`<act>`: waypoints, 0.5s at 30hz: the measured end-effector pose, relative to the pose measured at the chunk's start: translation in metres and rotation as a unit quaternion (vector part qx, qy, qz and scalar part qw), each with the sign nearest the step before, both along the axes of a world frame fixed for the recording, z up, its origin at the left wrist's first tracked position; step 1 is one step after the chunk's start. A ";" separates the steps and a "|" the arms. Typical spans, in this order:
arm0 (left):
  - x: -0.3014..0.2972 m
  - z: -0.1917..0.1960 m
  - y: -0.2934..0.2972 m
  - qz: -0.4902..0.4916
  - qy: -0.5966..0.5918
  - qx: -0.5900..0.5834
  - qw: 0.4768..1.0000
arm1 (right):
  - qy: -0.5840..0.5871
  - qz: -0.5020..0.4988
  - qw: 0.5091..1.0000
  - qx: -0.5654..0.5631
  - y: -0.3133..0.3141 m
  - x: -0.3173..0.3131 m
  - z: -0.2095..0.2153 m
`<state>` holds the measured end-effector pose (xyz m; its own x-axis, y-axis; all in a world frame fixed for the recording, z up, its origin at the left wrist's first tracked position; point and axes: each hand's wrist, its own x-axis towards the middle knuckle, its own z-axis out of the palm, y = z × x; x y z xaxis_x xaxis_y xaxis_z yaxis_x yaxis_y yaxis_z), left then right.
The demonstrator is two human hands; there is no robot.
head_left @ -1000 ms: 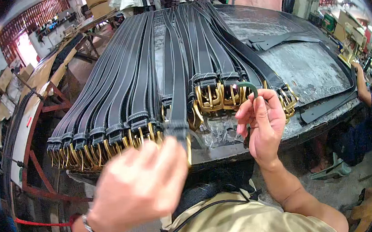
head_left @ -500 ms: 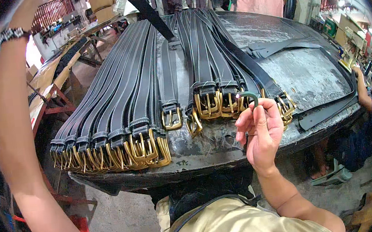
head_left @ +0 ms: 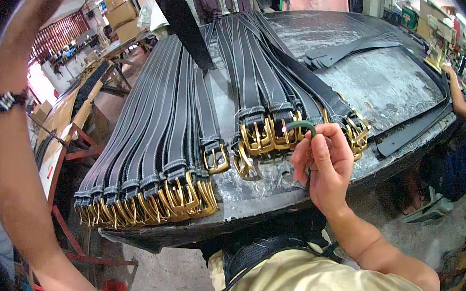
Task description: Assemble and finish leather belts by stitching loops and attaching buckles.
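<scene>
Raised at the upper left, my left hand [head_left: 28, 33] is cut off by the frame edge, so its fingers are hidden; a beaded bracelet circles the wrist. A black strap [head_left: 179, 27] hangs from the top edge, its upper end out of view and its lower end over the belts. My right hand [head_left: 327, 164] pinches a thin, curved green rod [head_left: 301, 124] with a small bright tip pointing left, near the gold buckles. Black belts with pale stitching [head_left: 145, 109] lie in a left group, and more belts [head_left: 248, 71] lie in the middle.
The belts rest on a dark, worn table [head_left: 385, 91]. Loose black straps [head_left: 347, 50] lie at its right. A person in dark blue [head_left: 457, 146] works beyond the right edge. Another bench [head_left: 80, 98] and cardboard boxes [head_left: 122, 16] stand at the left.
The hanging strap has come lower and shows wider, its lower end farther down over the belts. The rod's bright tip has shifted slightly left and down. The whole view has tilted a little.
</scene>
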<state>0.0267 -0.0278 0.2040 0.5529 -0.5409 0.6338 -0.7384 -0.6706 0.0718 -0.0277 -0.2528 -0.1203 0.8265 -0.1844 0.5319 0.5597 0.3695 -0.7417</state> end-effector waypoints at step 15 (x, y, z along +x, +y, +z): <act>0.117 0.070 0.029 0.113 -0.369 -0.158 0.909 | 0.022 -0.003 1.000 -0.002 -0.002 -0.003 0.001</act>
<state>0.1440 0.0008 0.2741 -0.0112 -0.1927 0.9812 -0.5103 -0.8428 -0.1713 -0.0306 -0.2548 -0.1195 0.8484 -0.1871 0.4951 0.5281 0.3625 -0.7679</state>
